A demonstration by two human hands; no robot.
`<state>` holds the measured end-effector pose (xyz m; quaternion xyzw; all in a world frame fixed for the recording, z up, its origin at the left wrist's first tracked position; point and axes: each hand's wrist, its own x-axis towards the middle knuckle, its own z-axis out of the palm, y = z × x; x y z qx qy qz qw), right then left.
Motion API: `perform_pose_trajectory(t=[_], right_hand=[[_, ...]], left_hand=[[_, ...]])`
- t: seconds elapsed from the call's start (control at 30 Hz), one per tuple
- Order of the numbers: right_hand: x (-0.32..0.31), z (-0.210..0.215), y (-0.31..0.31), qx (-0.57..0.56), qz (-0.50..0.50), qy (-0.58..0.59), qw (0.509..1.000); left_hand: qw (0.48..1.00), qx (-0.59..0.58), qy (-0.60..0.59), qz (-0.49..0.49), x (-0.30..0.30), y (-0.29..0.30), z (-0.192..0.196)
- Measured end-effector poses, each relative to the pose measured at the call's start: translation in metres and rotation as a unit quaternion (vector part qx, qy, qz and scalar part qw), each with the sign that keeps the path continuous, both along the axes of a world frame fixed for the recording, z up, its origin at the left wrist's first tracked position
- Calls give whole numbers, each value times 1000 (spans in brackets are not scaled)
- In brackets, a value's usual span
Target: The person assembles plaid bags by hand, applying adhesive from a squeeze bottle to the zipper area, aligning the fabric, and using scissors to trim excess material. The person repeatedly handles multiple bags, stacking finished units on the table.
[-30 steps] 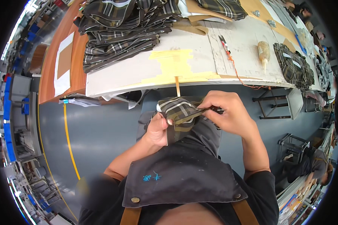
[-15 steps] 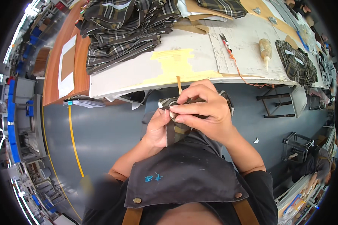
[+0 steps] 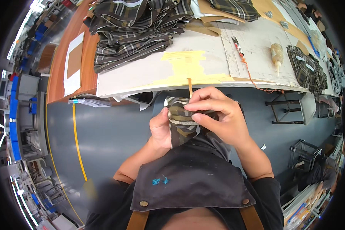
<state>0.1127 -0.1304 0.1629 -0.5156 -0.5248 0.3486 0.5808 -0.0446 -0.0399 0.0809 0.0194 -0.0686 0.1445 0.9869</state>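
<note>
In front of the table edge I hold a plaid fabric piece [image 3: 183, 119] in dark brown, olive and white, with a zipper along its left side. My left hand [image 3: 160, 129] is closed on its left edge, thumb upward beside the zipper. My right hand [image 3: 223, 115] pinches the upper right of the cloth between thumb and fingers. Just beyond the cloth, a thin wooden stick [image 3: 190, 86] juts from the table edge toward me; whether its near end touches the fabric is hidden.
Stacked plaid pieces [image 3: 136, 42] lie at the table's far left. Yellow tape [image 3: 188, 69] covers part of the tabletop. Rightward lie a red-and-black pen-like tool [image 3: 237, 46] on an orange cord, a glue bottle [image 3: 276, 55] and more plaid pieces [image 3: 306, 69]. A stool [image 3: 306, 107] stands at right.
My right hand has shifted slightly right, its fingers drawn away from my left thumb, uncovering more of the plaid cloth. My left hand keeps its hold. The view has shifted a little.
</note>
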Motion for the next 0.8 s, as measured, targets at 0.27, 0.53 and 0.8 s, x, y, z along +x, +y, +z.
perform_pose_trajectory(t=[0.27, 0.53, 0.8], right_hand=[[-10, 14, 12, -107, 2, 38, 994], [-4, 14, -3, -70, -15, -73, 995], [10, 35, -35, -49, -74, -227, 970]], left_hand=[[995, 92, 43, 25, 9, 0, 12], [987, 117, 108, 22, 3, 1, 20], [876, 437, 204, 13, -10, 3, 52]])
